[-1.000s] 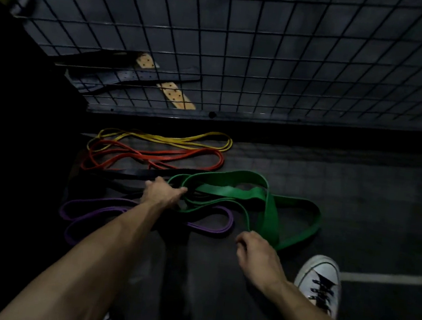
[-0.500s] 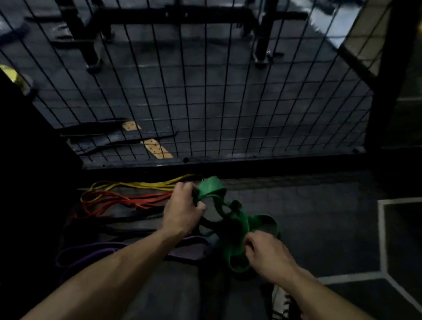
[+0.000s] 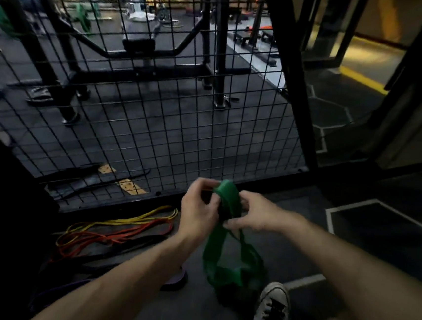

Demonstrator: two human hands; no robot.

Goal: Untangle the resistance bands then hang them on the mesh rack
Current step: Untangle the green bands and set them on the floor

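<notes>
Untangling was in hand — the green band (image 3: 227, 197) was pinched by the left hand (image 3: 198, 210) and right hand (image 3: 256, 213); separating its twisted loops was judged next.

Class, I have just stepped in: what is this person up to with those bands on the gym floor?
The person holds a green resistance band up in front of the mesh rack, the left hand and right hand both gripping its top while its loops dangle, twisted. Yellow bands, orange bands and a purple band lie on the floor. Nothing visibly hangs on the rack yet.
</notes>
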